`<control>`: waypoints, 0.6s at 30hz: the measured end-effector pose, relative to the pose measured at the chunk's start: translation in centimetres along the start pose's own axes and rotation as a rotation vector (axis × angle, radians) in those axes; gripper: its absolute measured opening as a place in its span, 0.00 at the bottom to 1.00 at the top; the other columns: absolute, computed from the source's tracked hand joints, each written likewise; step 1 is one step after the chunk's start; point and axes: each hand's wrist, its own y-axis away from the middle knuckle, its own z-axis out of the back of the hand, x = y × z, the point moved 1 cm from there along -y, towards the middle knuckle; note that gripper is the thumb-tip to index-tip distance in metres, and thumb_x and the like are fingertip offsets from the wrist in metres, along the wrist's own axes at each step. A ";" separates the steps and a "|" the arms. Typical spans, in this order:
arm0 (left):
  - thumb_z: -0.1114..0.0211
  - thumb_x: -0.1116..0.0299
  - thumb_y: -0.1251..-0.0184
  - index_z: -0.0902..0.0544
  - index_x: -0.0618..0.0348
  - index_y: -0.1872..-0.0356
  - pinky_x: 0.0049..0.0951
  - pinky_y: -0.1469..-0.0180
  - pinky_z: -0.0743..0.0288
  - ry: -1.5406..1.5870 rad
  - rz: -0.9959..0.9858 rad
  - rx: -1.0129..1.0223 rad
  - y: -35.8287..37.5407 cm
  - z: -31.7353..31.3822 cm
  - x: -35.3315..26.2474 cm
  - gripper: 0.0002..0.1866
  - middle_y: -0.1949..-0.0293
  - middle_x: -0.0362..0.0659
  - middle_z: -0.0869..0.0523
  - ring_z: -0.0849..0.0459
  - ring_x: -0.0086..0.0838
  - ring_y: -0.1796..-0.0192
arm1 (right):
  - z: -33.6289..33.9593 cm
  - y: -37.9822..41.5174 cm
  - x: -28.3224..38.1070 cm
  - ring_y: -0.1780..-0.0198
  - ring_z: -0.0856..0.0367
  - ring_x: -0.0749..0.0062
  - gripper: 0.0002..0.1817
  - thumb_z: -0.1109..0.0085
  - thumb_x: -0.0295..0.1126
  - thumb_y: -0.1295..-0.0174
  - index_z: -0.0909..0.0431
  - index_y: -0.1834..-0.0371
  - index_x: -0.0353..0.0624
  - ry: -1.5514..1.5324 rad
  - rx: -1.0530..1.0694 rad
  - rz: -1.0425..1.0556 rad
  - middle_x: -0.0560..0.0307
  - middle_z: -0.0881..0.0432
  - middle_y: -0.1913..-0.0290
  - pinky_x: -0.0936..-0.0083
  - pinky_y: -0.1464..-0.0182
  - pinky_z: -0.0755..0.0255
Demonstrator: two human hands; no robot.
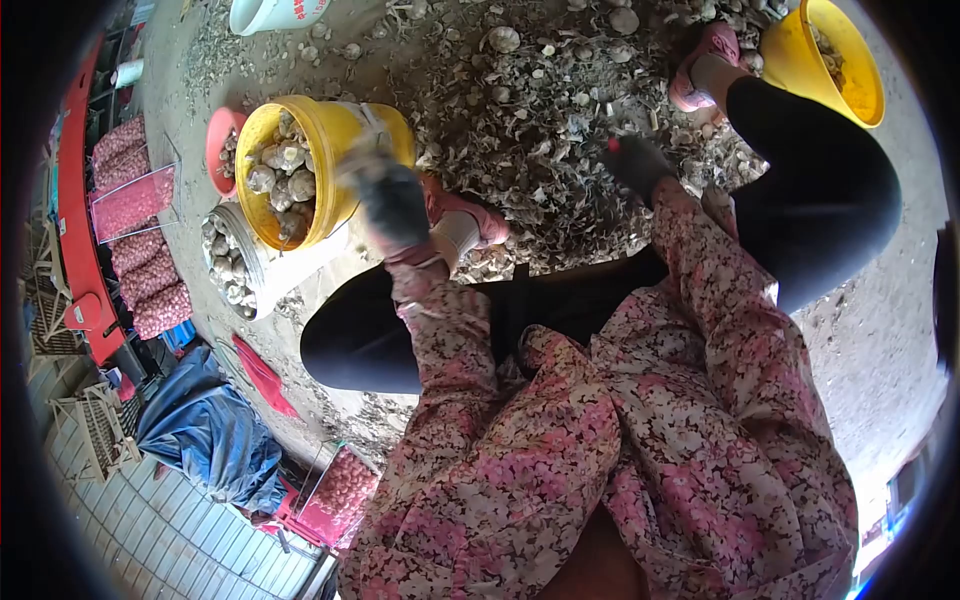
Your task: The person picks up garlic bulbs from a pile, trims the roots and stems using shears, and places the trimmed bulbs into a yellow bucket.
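My left hand (pixel 393 203), in a dark glove, is beside the yellow bucket (pixel 328 172) of garlic bulbs (pixel 290 180). It is blurred by motion, with a pale, smeared shape at its fingers that looks like garlic. My right hand (pixel 638 168), also in a dark glove, hangs over the litter of garlic husks and stems (pixel 560 130). A small red tip shows at its fingers, which are curled round something too small to make out.
A white bucket (pixel 262 268) and a red bucket (pixel 222 140) with garlic stand at the left. Another yellow bucket (pixel 815 55) is at the upper right. Filled red net bags (pixel 150 270) and a blue tarp (pixel 205 425) lie farther left.
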 end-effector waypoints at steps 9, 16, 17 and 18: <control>0.37 0.73 0.40 0.21 0.55 0.64 0.25 0.66 0.24 -1.480 -0.088 0.188 -5.2 9.3 10.3 0.04 0.71 0.39 0.17 0.18 0.27 0.67 | 1.3 4.5 3.4 0.65 0.17 0.51 0.28 0.42 0.54 0.44 0.21 0.60 0.34 -0.555 0.128 -0.267 0.42 0.17 0.69 0.61 0.56 0.25; 0.29 0.61 0.48 0.26 0.52 0.40 0.47 0.49 0.24 -1.285 0.318 -0.077 -17.8 12.1 24.1 0.31 0.45 0.51 0.22 0.19 0.46 0.48 | -0.3 5.2 9.0 0.81 0.30 0.81 0.12 0.41 0.44 0.36 0.26 0.63 0.48 -1.575 0.203 -0.550 0.67 0.28 0.79 0.78 0.79 0.34; 0.29 0.61 0.48 0.26 0.52 0.40 0.47 0.49 0.24 -1.284 0.322 -0.071 -17.9 10.0 24.3 0.31 0.45 0.51 0.22 0.19 0.46 0.48 | -0.4 4.9 9.3 0.81 0.30 0.81 0.12 0.41 0.44 0.36 0.26 0.63 0.48 -1.577 0.198 -0.553 0.67 0.28 0.79 0.78 0.79 0.34; 0.28 0.58 0.49 0.30 0.48 0.36 0.47 0.45 0.25 -1.700 0.409 0.038 -17.7 7.9 24.7 0.36 0.40 0.51 0.28 0.23 0.48 0.43 | -0.6 4.9 9.7 0.81 0.30 0.81 0.12 0.41 0.44 0.36 0.26 0.64 0.48 -1.548 0.166 -0.496 0.67 0.28 0.79 0.79 0.78 0.35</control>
